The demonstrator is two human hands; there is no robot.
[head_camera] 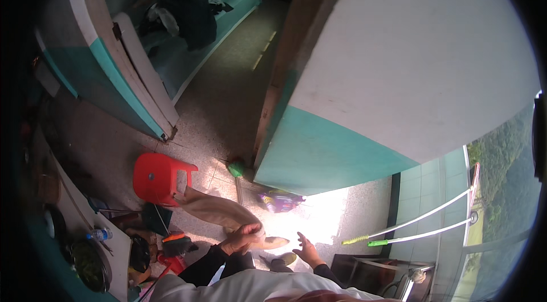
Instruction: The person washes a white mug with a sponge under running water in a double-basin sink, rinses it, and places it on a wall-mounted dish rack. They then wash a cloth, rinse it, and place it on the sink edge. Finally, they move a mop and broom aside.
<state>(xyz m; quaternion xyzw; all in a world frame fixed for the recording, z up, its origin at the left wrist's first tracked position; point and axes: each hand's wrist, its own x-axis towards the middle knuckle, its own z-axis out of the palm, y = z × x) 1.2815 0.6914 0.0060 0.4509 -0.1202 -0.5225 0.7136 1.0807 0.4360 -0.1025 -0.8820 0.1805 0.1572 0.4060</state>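
My left hand [245, 237] grips a long piece of tan cloth [218, 209], possibly a garment. The cloth trails up and left from the fist towards a red plastic stool [156, 180], and a short end sticks out to the right of the hand. Whether the cloth touches the stool I cannot tell. To the right, my right hand [308, 251] is held over the bright floor with its fingers spread and nothing in it. Below the hands, part of a shoe [289, 258] shows on the floor.
A broom with green bristles [235, 169] leans by the doorway near a purple patterned bag [282, 201]. On the left, a table [119, 255] bears a water bottle [99, 234] and a pan of greens [89, 264]. Two long-handled poles [421, 199] stand at right.
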